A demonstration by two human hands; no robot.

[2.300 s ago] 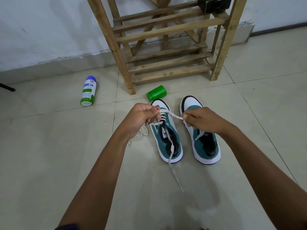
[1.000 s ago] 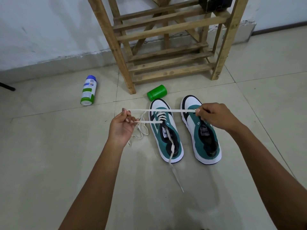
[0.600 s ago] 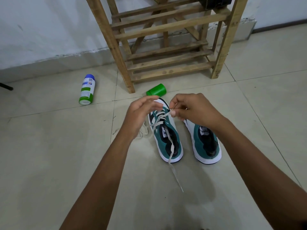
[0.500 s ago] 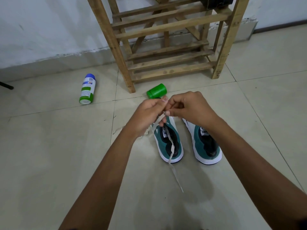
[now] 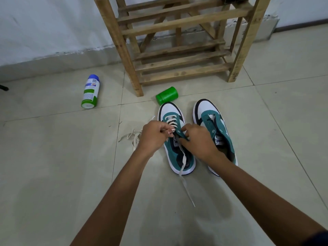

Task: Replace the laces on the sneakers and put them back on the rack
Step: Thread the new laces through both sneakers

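Since half a second ago our hands have dropped lower and closer to us, so the white toe and first few laced rows of the teal, white and black left sneaker [image 5: 174, 139] show again instead of sitting under our knuckles. Our left hand [image 5: 154, 137] is curled with thumb and fingertips pinched together at the eyelets, most likely on the flat cream shoelace [image 5: 182, 161], though the exact contact is hard to see. Our right hand [image 5: 198, 141] is curled over the tongue and pinching the teal eyelet flap. One free end of that lace runs back over the heel and out onto the pale tiled floor [image 5: 53, 174] toward us; the other tail lies in a loose tangle on the tiles just left of our left hand.

Next to it, the matching right sneaker [image 5: 215, 128] has no lace that we can see. Both shoes stand on the floor, toes toward the slatted wooden shoe rack [image 5: 177, 29], not on it. A green plastic cup [image 5: 166, 95] lies on its side just beyond the left toe, and a white-and-green spray can with a blue cap [image 5: 90, 92] lies well off to the left.
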